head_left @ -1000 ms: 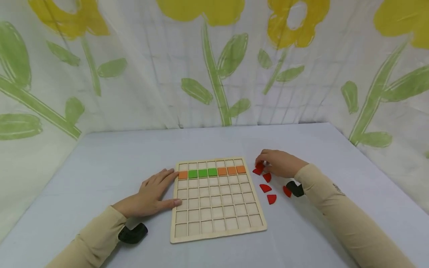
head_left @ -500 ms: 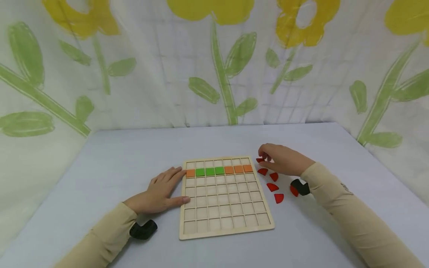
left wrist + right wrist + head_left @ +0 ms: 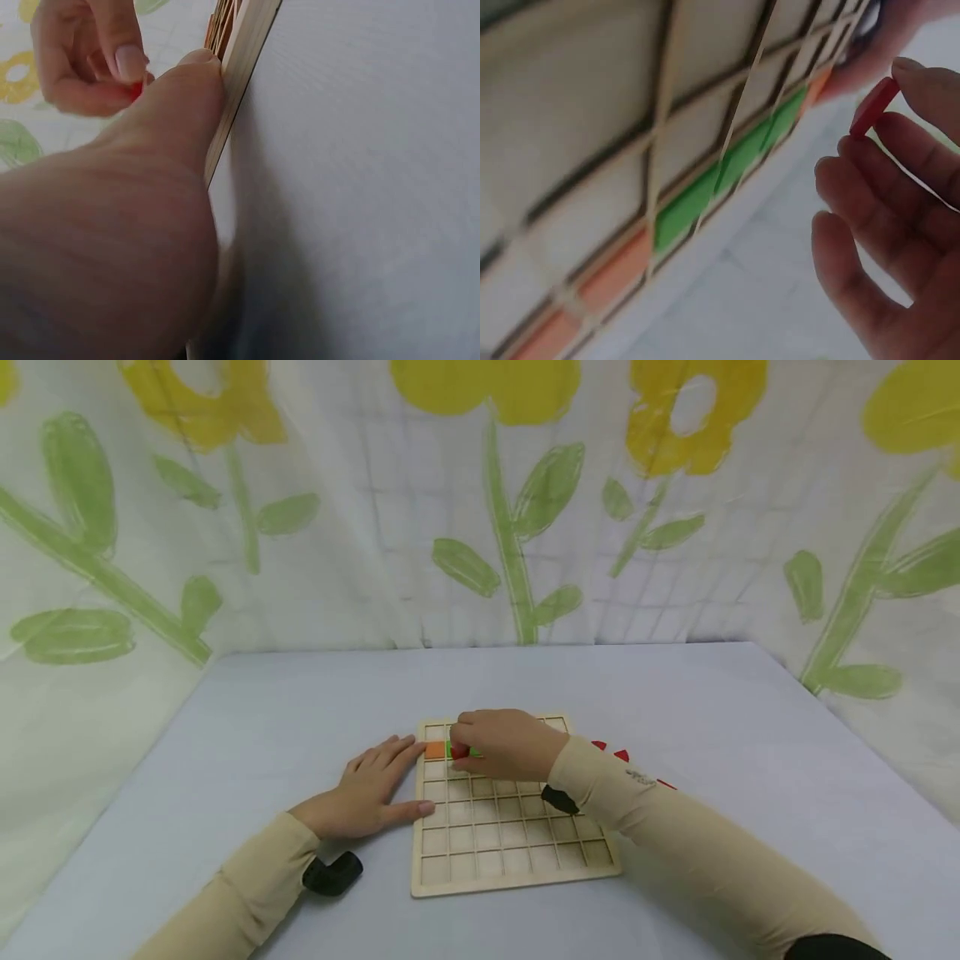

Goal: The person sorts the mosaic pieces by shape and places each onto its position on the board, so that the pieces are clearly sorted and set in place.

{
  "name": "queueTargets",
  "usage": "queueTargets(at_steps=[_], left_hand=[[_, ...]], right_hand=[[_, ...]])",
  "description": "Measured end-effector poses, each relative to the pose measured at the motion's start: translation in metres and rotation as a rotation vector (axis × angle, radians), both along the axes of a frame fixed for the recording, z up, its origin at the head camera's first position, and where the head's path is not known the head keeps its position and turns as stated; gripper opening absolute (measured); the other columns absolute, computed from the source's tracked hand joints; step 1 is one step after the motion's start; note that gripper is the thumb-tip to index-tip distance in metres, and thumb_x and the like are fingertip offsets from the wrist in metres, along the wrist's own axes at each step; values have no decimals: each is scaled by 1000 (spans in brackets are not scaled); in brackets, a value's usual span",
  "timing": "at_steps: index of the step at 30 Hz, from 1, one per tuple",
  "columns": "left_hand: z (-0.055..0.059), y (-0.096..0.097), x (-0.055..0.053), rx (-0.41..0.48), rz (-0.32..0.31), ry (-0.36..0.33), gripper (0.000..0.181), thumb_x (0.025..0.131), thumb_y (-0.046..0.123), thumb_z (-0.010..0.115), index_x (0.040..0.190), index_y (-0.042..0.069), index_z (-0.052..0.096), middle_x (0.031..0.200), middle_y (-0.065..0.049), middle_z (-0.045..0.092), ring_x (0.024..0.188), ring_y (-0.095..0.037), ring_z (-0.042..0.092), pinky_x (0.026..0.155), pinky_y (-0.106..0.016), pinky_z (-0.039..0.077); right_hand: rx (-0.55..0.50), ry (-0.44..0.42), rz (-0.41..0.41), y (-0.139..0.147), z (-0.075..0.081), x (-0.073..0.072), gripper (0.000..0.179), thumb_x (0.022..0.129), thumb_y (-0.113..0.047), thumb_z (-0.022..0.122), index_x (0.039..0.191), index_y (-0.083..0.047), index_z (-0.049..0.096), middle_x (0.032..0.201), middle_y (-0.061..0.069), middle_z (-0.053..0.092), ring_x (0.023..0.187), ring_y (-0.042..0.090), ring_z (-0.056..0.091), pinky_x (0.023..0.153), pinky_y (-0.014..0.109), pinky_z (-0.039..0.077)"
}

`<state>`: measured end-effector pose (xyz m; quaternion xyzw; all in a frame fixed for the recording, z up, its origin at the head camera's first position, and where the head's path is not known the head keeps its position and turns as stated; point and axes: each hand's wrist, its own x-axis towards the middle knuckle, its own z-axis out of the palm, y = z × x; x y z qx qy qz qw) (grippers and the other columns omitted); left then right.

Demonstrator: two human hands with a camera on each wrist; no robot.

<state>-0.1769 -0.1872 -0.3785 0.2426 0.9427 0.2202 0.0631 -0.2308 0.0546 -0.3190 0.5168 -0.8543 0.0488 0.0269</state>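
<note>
While the left hand (image 3: 356, 797) lies with straight fingers along the left edge of a gridded wooden board (image 3: 465, 839), its thumb on the rim, the right hand (image 3: 510, 745) pinches a red wedge (image 3: 459, 752) in its fingertips, raised off the board near the green tiles (image 3: 731, 161) and an orange tile (image 3: 435, 750). Beyond the right sleeve (image 3: 690, 827), other red wedges (image 3: 621, 755) lie on the counter (image 3: 300, 702). A flower-painted curtain (image 3: 330, 585) hangs behind.

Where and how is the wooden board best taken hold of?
Likely grip the wooden board by its near rim, coming low from the person's side: that strip is bare, while the left hand rests at its left. It lies flat, so tip it up first.
</note>
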Motion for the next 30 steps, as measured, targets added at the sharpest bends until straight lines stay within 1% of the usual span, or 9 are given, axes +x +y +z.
queueTargets(at_steps=[2,4,9,17,20,23,27,30], left_hand=[[-1,4,-1,3,-12,14,85,90,63,51,152,12,24,157,-13,20,145,-38,13,107,-64,16],[0,9,-3,7,-25,16,84,90,63,51,152,13,24,157,-13,20,145,-37,12,108,-63,15],[2,18,-4,8,-32,-6,84,90,63,51,152,15,23,158,-12,19,146,-36,10,109,-62,14],[6,20,-3,11,-33,-10,84,90,61,52,153,13,22,158,-13,18,146,-36,9,110,-61,13],[7,20,-2,11,-35,-17,85,90,60,52,153,12,22,158,-13,17,146,-36,8,110,-61,12],[9,20,-2,7,-32,-30,85,90,61,53,153,13,21,158,-13,17,146,-36,7,111,-61,11],[7,20,-3,5,-20,-41,86,88,65,51,154,18,20,159,-10,17,147,-33,6,112,-59,10],[5,20,-3,9,-21,-41,86,88,66,51,153,18,21,158,-10,17,147,-34,7,111,-60,10]], right_hand=[[31,32,-1,-9,-4,2,14,93,-34,63,91,-20,60,88,-10,59,72,3,51,65,19,45],[56,44,-12,-13,-7,3,14,94,-34,62,91,-21,60,87,-11,58,72,2,51,65,19,45],[78,28,-30,-15,-11,3,14,93,-34,63,91,-21,61,88,-10,58,75,4,52,69,22,47],[130,14,-36,-16,-11,-1,16,93,-36,62,95,-21,62,88,-10,57,77,4,53,74,24,48],[134,14,-33,-17,-11,-2,18,93,-38,61,97,-20,62,88,-9,57,77,4,53,75,24,48],[137,-6,-37,-17,-11,-2,18,93,-38,62,97,-21,62,89,-10,57,78,4,53,75,24,48],[164,-17,-21,-15,-7,-1,21,94,-35,62,110,-21,63,93,-9,58,80,5,54,78,25,49],[191,-4,-2,-14,-6,0,27,95,-29,62,121,-24,59,96,-6,59,78,7,56,75,26,51]])
